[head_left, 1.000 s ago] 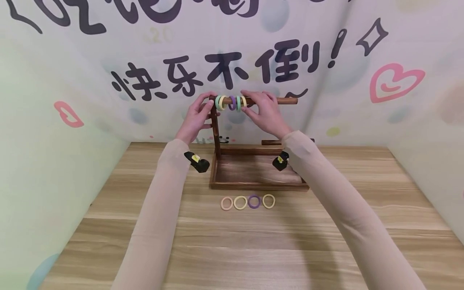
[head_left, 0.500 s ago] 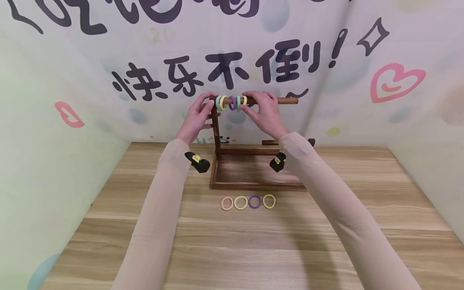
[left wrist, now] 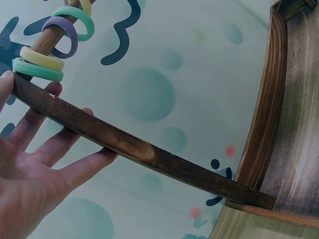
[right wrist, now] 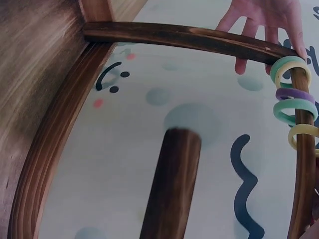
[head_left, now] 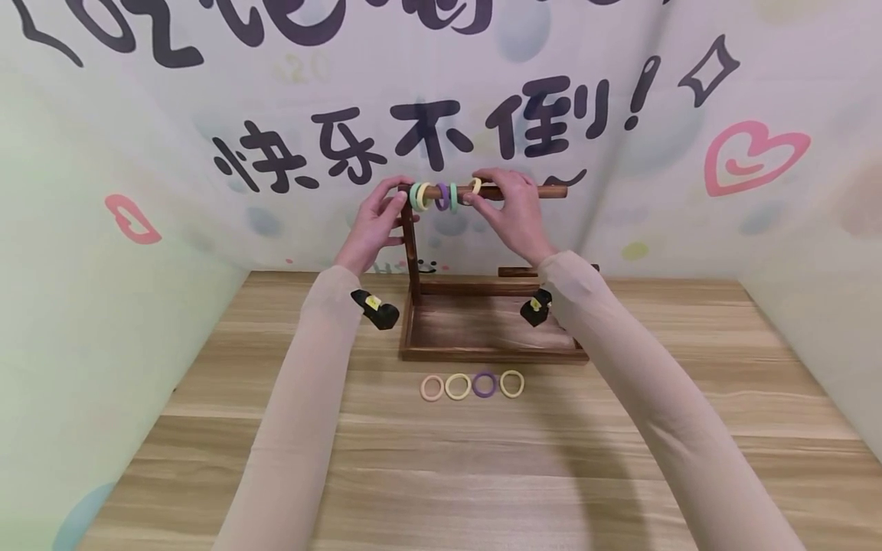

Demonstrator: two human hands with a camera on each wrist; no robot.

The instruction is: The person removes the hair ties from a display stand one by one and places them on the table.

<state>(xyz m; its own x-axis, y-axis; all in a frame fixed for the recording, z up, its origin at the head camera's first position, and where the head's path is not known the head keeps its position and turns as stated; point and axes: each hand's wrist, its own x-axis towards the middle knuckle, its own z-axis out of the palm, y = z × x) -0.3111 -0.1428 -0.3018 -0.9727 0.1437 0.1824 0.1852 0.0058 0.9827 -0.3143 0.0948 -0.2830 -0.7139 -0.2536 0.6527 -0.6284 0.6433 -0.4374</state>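
Observation:
My right hand (head_left: pixel 515 210) pinches a pale yellow ring (head_left: pixel 477 186) that hangs round the upper rod (head_left: pixel 544 191) of a dark wooden rack. Left of it on the same rod are a green ring (head_left: pixel 453 197), a purple ring (head_left: pixel 442 197), and a yellow ring (left wrist: pixel 42 59) beside another green ring (left wrist: pixel 37 69) against the post. With thumb and fingers, my left hand (head_left: pixel 372 223) holds the top of the upright post (left wrist: pixel 109 134). In the right wrist view the right hand is nearly all out of frame.
On the table (head_left: pixel 441 474), before the rack's tray base (head_left: pixel 482 355), lie a pink ring (head_left: pixel 432 399), two yellow rings and a purple ring (head_left: pixel 485 394) in a row. A lower, shorter rod (head_left: pixel 515 272) points left. Behind stands a printed cloth wall (head_left: pixel 276 229).
My right hand has slid the yellow ring a little to the right along the rod, away from the green ring. The left hand keeps its place on the post.

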